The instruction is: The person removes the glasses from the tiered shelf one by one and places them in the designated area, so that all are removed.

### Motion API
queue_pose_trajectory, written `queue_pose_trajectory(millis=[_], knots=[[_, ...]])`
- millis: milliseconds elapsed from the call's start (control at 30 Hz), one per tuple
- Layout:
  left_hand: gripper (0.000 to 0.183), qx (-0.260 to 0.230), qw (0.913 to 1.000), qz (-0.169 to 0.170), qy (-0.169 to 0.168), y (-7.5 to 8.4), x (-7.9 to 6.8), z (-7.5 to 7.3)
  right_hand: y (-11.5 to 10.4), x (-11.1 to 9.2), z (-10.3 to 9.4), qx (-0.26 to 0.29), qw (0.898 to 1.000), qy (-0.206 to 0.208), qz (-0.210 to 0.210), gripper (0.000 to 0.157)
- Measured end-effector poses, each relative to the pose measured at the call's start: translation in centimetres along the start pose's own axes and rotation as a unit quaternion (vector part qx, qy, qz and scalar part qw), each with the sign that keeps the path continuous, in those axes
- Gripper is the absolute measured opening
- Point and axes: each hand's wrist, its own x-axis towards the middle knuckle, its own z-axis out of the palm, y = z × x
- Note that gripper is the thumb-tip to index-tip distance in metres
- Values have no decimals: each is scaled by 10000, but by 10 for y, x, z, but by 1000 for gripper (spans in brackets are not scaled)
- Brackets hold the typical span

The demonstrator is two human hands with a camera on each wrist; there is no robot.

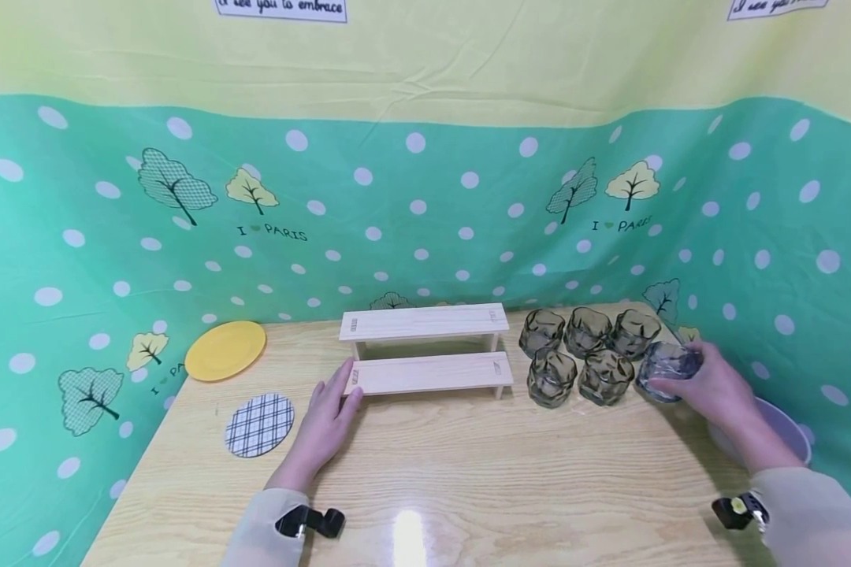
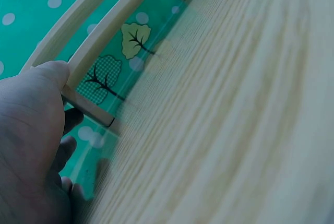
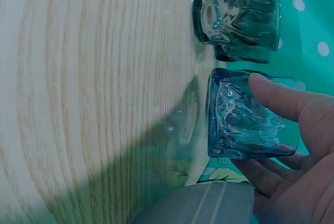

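Observation:
At the right end of the table, my right hand (image 1: 719,386) grips a bluish wavy-sided glass (image 1: 668,370). In the right wrist view the thumb lies on its near side, with the fingers (image 3: 263,177) around the other; its base is close to the tabletop. Beside it stand several smoky grey glasses (image 1: 606,376) of the same wavy shape, in two rows. My left hand (image 1: 324,421) rests against the left end of a two-tier wooden shelf (image 1: 432,374), fingers extended. In the left wrist view its thumb touches the board's corner; the other fingers are partly hidden.
A light purple bowl-like container (image 1: 780,429) sits under the right forearm. On the left lie a yellow plate (image 1: 225,351) and a checked round coaster (image 1: 259,425). Behind the wooden table (image 1: 482,480) hangs a green dotted cloth (image 1: 418,205), which also closes off both sides.

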Motion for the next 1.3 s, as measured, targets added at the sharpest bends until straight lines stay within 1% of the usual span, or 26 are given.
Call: queue_pose_trajectory(millis=[200, 333, 600, 733, 833, 1067, 1167, 1300], knots=[[65, -4, 10000, 41, 33, -1, 1, 0, 1, 3, 4, -57, 9999, -48, -112, 134], [65, -13, 10000, 43, 35, -1, 1, 0, 3, 4, 6, -75, 9999, -104, -82, 136], [65, -12, 10000, 46, 47, 0, 1, 1, 3, 8, 6, -324, 9994, -99, -102, 134], [64, -2, 9999, 75, 68, 0, 1, 0, 3, 8, 7, -323, 9994, -118, -71, 133], [65, -2, 10000, 35, 31, 0, 0, 1, 2, 8, 6, -350, 9992, -199, -53, 133], [66, 1, 10000, -32, -30, 0, 0, 1, 2, 7, 5, -782, 9965, -197, -229, 128], [66, -7, 10000, -28, -55, 0, 0, 1, 2, 8, 5, -818, 9961, -207, -277, 129], [67, -25, 9999, -145, -85, 1, 0, -1, 0, 10, 6, -819, 9955, -198, -423, 134]])
